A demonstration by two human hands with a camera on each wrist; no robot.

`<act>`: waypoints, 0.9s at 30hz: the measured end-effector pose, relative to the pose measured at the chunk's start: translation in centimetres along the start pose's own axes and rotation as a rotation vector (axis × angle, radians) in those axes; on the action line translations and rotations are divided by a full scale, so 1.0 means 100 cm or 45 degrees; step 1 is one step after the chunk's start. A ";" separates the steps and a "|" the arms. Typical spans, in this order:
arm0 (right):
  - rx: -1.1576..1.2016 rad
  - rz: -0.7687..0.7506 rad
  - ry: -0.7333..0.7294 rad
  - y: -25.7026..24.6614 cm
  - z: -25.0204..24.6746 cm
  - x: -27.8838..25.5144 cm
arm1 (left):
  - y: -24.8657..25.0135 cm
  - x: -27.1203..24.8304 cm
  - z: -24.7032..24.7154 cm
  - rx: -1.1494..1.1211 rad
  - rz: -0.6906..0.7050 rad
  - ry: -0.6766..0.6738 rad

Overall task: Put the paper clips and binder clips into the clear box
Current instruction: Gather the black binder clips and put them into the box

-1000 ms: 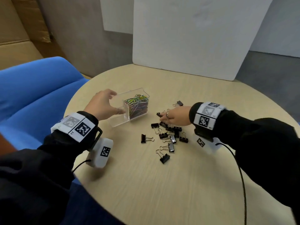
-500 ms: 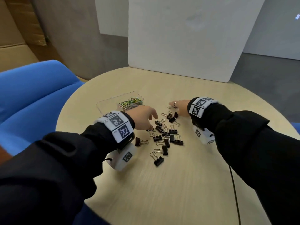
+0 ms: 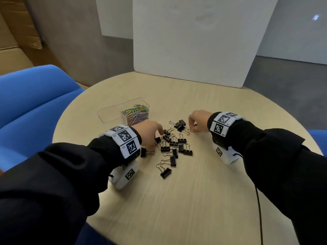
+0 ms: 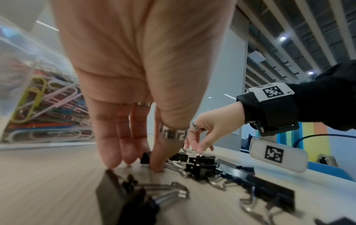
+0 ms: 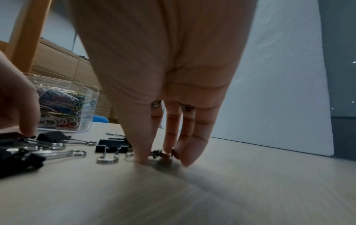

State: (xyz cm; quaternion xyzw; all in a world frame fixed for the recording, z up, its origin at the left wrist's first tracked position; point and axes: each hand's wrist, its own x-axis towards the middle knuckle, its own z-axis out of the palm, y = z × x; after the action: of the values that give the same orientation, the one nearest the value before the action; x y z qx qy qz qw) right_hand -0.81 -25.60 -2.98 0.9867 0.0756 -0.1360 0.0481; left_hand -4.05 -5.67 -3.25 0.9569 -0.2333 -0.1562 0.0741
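Binder clips (image 3: 174,147) lie scattered in a loose black heap on the round wooden table (image 3: 203,200), and I see them spread between my two sets of fingertips and back toward my body from them. Beyond my left fingers, just past the knuckles and well apart from my right fingers, stands the clear box (image 3: 123,112); its right end is packed with coloured paper clips (image 3: 135,114), while the left end looks bare from the head view.

My left hand (image 3: 148,132) points straight down onto the near-left edge of the heap. In the left wrist view its fingers (image 4: 109,152) are close together and the thumb, which wears a patterned ring, closes toward them around one small black clip (image 4: 145,158) that stands on the tabletop; the gap is narrow and the tips touch or nearly touch the wood, though I cannot tell whether the clip is firmly gripped.

My right hand (image 3: 199,121) reaches down at the far-right edge of the heap. From the right wrist view its thumb (image 5: 139,152) and fingers pinch in narrowly on a small dark piece with a wire loop (image 5: 159,153), right at the tabletop. That piece is too hidden for me to say more of it. Just left of the thumb lies another black clip (image 5: 111,146) with its silver handles pointing toward the camera.
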 end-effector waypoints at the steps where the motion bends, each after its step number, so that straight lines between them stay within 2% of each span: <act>1: 0.002 0.003 -0.005 0.001 0.001 -0.002 | 0.000 -0.001 -0.001 -0.010 0.007 0.002; 11: 0.230 0.081 -0.040 0.015 -0.002 -0.004 | -0.003 0.003 -0.016 -0.253 -0.006 0.032; 15: 0.559 0.133 0.059 0.013 0.001 -0.001 | 0.004 0.014 -0.020 -0.353 -0.031 0.082; 19: 0.702 0.047 0.118 0.008 -0.002 0.000 | 0.014 0.023 -0.020 -0.345 -0.080 -0.014; 21: 0.661 0.019 0.080 0.007 -0.002 0.002 | 0.016 0.026 -0.017 -0.272 -0.100 -0.042; 24: 0.421 -0.021 -0.037 0.007 0.002 0.005 | 0.012 0.033 -0.011 -0.105 -0.060 -0.010; 27: 0.303 -0.022 -0.050 0.006 0.004 0.007 | 0.011 0.037 -0.008 -0.032 -0.018 0.021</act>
State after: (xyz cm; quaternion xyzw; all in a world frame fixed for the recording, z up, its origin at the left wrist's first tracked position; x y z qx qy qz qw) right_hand -0.14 -26.12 -3.49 0.9818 0.0664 -0.1638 -0.0691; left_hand -1.09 -8.37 -3.21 0.9588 -0.2239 -0.1517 0.0868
